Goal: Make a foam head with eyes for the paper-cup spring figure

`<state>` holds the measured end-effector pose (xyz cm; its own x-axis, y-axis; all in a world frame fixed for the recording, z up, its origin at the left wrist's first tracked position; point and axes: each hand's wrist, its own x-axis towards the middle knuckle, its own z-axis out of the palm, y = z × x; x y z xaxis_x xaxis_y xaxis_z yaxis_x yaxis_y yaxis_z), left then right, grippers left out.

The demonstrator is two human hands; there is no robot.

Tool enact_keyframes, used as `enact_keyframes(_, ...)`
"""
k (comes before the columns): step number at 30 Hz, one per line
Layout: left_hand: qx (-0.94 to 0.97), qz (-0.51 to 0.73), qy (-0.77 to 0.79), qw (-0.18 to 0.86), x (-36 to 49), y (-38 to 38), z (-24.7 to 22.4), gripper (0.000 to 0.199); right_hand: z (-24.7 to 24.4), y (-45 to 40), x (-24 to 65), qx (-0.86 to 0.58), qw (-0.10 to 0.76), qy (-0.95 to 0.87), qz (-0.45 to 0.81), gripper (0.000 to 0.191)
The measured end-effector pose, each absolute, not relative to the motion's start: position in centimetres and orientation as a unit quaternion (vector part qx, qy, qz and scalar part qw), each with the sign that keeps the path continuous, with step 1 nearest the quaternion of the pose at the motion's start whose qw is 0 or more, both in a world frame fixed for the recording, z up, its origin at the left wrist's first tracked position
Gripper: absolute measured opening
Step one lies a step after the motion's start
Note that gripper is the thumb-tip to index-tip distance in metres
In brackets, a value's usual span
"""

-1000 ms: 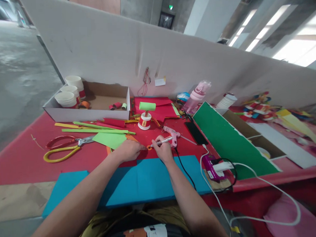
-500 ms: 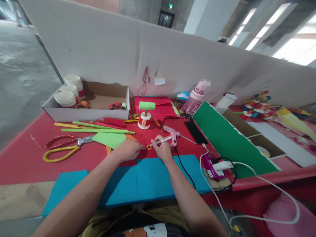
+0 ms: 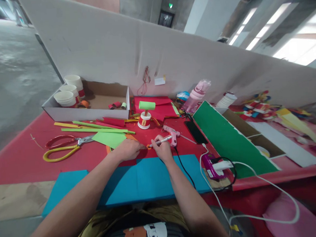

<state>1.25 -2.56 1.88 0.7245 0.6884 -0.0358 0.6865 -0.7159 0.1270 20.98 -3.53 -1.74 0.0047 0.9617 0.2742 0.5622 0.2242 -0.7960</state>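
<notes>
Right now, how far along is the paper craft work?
Looks done: a green paper roll sits above the red-and-white cup on a coil.
In hand: right hand holds a pen at a small orange piece; left hand is beside it.
Probably left: finishing that piece and attaching it, since it lies off the cup with the glue gun unheld.
</notes>
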Motion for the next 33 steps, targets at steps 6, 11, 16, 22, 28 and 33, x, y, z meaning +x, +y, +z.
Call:
enact_keyframes(6, 0.927, 0.01, 0.37, 0.066, 1.15, -2.52, 1.76, 0.046, -1.87, -3.44, 20.96, -0.575, 0.417, -0.661, 0.243, 0.024)
enact_keyframes(11, 0.927, 0.01, 0.368, 0.069, 1.15, -2.48, 1.72, 0.046, -2.0, -3.35, 21.02, -0.579, 0.422, -0.657, 0.234, 0.024)
enact_keyframes(16, 0.928, 0.009, 0.367, 0.07, 1.14, -2.42, 1.7, 0.046, -2.22, -3.31, 21.21, -0.584, 0.424, -0.657, 0.219, 0.024)
enact_keyframes(22, 0.927, 0.011, 0.369, 0.068, 1.17, -2.51, 1.78, 0.046, -2.12, -3.35, 21.21, -0.587, 0.423, -0.652, 0.228, 0.022)
enact_keyframes(28, 0.925, 0.01, 0.373, 0.065, 1.16, -2.55, 1.71, 0.046, -1.88, -3.41, 21.19, -0.59, 0.416, -0.654, 0.225, 0.022)
enact_keyframes(33, 0.927, 0.012, 0.37, 0.06, 1.17, -2.61, 1.83, 0.046, -1.77, -3.49, 21.13, -0.583, 0.42, -0.656, 0.229, 0.023)
